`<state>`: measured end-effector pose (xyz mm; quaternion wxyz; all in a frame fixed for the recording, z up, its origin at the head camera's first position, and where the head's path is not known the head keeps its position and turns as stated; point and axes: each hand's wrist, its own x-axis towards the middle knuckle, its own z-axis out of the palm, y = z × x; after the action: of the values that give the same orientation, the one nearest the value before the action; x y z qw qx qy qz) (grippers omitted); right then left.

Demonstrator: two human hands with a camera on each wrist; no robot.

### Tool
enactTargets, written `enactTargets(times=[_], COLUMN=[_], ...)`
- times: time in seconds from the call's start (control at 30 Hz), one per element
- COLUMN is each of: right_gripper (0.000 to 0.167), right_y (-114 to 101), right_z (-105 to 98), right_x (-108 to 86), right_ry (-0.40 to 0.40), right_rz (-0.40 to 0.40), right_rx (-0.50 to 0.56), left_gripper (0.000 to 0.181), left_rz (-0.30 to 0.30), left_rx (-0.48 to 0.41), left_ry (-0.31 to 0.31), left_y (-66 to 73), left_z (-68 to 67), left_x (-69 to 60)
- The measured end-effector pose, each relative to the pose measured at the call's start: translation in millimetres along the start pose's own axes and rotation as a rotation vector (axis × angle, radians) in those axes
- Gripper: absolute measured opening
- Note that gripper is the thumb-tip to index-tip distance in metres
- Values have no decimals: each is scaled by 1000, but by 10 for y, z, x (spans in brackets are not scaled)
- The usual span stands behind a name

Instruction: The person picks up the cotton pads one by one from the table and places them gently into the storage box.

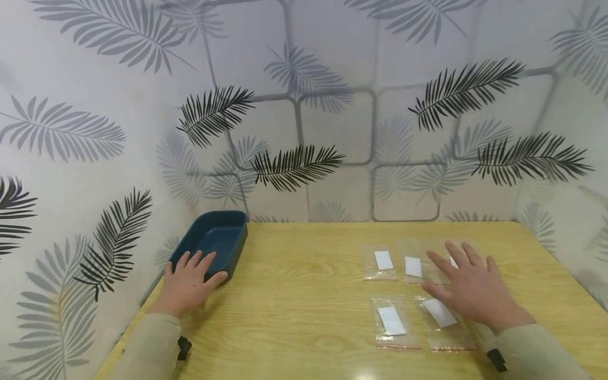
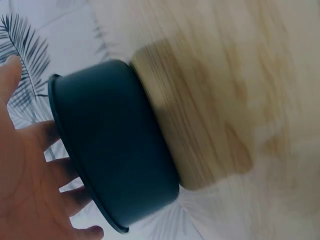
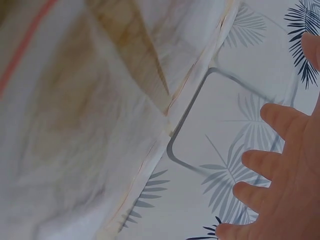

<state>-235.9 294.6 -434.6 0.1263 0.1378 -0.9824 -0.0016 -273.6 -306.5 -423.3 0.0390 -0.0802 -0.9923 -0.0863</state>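
Observation:
A dark blue rectangular bin (image 1: 222, 237) sits at the table's back left. My left hand (image 1: 187, 286) hovers over the bin's near end with fingers spread; in the left wrist view the fingers reach past the rim of the bin (image 2: 112, 142), and whether they touch it I cannot tell. On the right lie several clear zip bags, each with a white piece inside: a front left bag (image 1: 391, 322), a front right bag (image 1: 440, 314), a back left bag (image 1: 382, 260) and a back middle bag (image 1: 413, 267). Above them my right hand (image 1: 477, 289) spreads its fingers, holding nothing and partly hiding another back bag.
The wooden table (image 1: 294, 301) ends at a wall (image 1: 332, 126) covered in leaf-patterned sheeting, which also flanks both sides. Dark straps show at the left wrist (image 1: 184, 348) and the right wrist (image 1: 496, 360).

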Motion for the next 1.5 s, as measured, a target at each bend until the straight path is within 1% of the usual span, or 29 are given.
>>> enactTargets(times=[0.07,0.17,0.33,0.5,0.6,0.67,0.77,0.93,1.07,1.17,1.37,1.5], right_gripper=[80,80,81,81,81,82,81,80,80,80,79,78], right_y=[0,-9,-11,-2,1,4,5,-2,-12,-26,-54,-64], right_z=[-14,-33,-45,-29,-8,4,8,-22,-42,-46,-51,-61], right_x=[-6,-13,-13,-11,-11,-11,-13,-18,-19,-15,-15,-24], right_ry=[-6,-16,-20,-20,-25,-26,-22,-22,-29,-34,-28,-21], right_rz=[2,7,10,11,12,13,14,18,17,14,3,-3], right_rx=[3,3,8,15,23,26,29,34,30,30,34,37], left_gripper=[92,87,80,65,56,51,48,46,42,39,32,32], left_rz=[3,23,62,84,99,109,123,156,165,171,206,215], left_rx=[-1,14,41,86,103,110,107,87,75,74,97,105], left_ry=[-27,-55,-75,-100,-101,-90,-72,-55,-77,-93,-84,-99], left_y=[-24,-54,-97,-119,-142,-154,-168,-160,-113,-46,153,289], left_z=[1,11,20,17,37,59,84,80,90,105,155,189], left_x=[11,19,37,83,112,125,138,156,169,172,181,186])
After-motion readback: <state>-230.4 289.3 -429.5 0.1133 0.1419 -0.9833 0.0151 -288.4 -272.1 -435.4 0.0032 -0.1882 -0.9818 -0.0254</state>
